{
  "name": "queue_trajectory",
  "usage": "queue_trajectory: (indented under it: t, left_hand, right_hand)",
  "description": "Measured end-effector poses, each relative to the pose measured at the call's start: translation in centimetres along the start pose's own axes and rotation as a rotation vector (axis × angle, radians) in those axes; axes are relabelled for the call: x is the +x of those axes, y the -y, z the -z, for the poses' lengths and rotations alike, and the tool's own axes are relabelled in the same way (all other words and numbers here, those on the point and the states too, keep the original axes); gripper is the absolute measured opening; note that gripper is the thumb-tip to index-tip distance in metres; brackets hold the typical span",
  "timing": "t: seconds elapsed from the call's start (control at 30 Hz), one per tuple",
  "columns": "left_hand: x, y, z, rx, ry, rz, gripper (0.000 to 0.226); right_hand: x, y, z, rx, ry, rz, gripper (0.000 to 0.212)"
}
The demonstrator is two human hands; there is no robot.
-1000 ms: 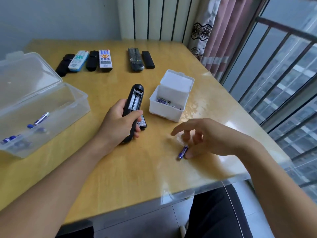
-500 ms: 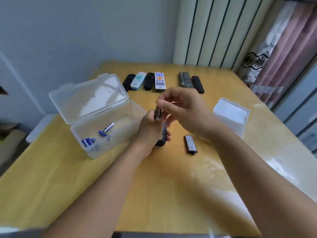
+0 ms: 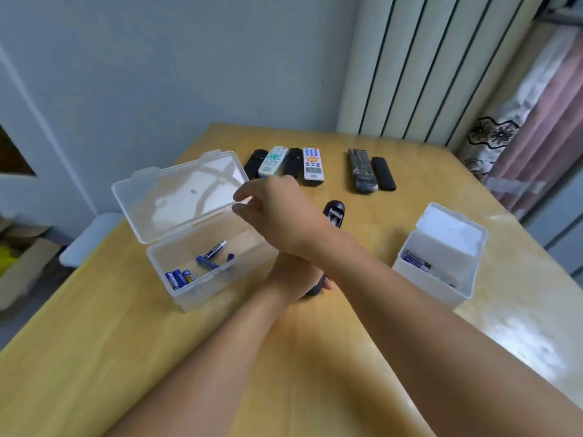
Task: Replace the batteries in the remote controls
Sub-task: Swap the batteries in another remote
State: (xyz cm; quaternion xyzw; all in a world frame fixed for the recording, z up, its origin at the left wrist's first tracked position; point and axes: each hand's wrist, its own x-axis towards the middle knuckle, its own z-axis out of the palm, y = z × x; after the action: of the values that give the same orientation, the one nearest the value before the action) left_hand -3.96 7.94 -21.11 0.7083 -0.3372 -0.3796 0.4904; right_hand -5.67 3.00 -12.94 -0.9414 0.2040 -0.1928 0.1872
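Head view shows the clear box with lid raised, loose batteries lying inside; above its right end the right hand hovers, fingers spread loosely and empty; just right of the box the left hand grips the black remote, battery bay exposed; farther right stands the white box

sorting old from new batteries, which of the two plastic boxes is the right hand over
The clear box with the raised see-through lid, left of the held remote. The right hand hangs open above it; the white box sits far right.
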Motion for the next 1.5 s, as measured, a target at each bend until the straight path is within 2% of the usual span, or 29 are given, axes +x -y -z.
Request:
queue_trajectory:
  t: [0.07,0.1,0.13,0.23,0.3,0.4,0.53,0.73,0.83,0.93,1.03,1.1,1.17,1.27,1.33,1.4,1.43,1.5]
  left_hand:
    - [-0.1,-1.1,-0.4,-0.062,0.014,-0.07,0.015]
    - [-0.1,-1.6,-0.7,-0.098,0.047,-0.092,0.003]
    - [0.0,-1.7,-1.3,-0.135,0.081,-0.112,0.005]
    - [-0.2,-2.0,-2.6,-0.159,0.122,-0.131,0.012]
    - [-0.5,-2.2,-3.6,-0.162,0.154,-0.145,0.014]
    - [-0.7,-2.0,-4.7,-0.13,0.183,-0.188,0.018]
    - [-0.4,-1.5,-4.6,-0.183,0.186,-0.199,0.019]
    - [0.4,-1.2,-4.9,-0.174,0.202,-0.208,0.018]
    - [0.6,-1.2,-4.9,-0.184,0.21,-0.206,0.017]
    - [0.5,-1.1,-4.8,-0.19,0.221,-0.202,0.018]
    - [0.3,-1.1,-4.8,-0.196,0.221,-0.199,0.018]
    - [0.2,-1.1,-4.8,-0.201,0.225,-0.197,0.018]
    - [0.2,-1.1,-4.7,-0.208,0.232,-0.195,0.018]
    - [0.2,-1.2,-4.5,-0.234,0.241,-0.186,0.015]
    - [0.3,-1.3,-4.4,-0.302,0.256,-0.164,0.015]
    - [0.3,-1.3,-4.1,-0.39,0.272,-0.139,0.022]
    - [0.3,-1.3,-4.0,-0.423,0.282,-0.127,0.025]
    - [0.0,-1.4,-4.1,-0.468,0.313,-0.102,0.028]
  right_hand:
    - [-2.5,-2.3,3.8,0.023,-0.207,-0.027,0.012]
    - [-4.0,-4.3,6.2,-0.029,-0.237,-0.09,0.007]
    - [-6.0,-6.6,8.8,-0.096,-0.21,-0.195,0.005]
    - [-11.1,-11.6,13.6,-0.207,0.097,-0.518,0.01]
    - [-12.8,-12.8,13.4,-0.232,0.254,-0.62,0.01]
    - [-12.9,-13.7,10.8,-0.355,0.35,-0.628,0.007]
    - [-12.6,-14.8,8.9,-0.51,0.308,-0.607,0.013]
    - [-13.1,-14.8,8.4,-0.459,0.287,-0.575,0.018]
    - [-13.1,-14.8,8.2,-0.47,0.297,-0.614,0.01]
    - [-13.1,-14.7,8.1,-0.511,0.279,-0.635,0.038]
    - [-13.1,-14.8,8.1,-0.557,0.226,-0.621,0.041]
    - [-13.3,-14.9,8.0,-0.566,0.18,-0.656,0.034]
    - [-13.3,-14.7,8.0,-0.549,0.135,-0.672,0.013]
    - [-13.8,-14.5,8.7,-0.464,-0.07,-0.573,0.013]
    - [-14.0,-13.9,9.2,-0.205,-0.246,-0.431,0.006]
    - [-13.8,-12.6,8.9,0.204,-0.259,-0.323,0.008]
    - [-13.8,-12.1,8.4,0.319,-0.241,-0.291,0.013]
    - [-13.7,-11.6,7.1,0.289,-0.226,-0.226,0.019]
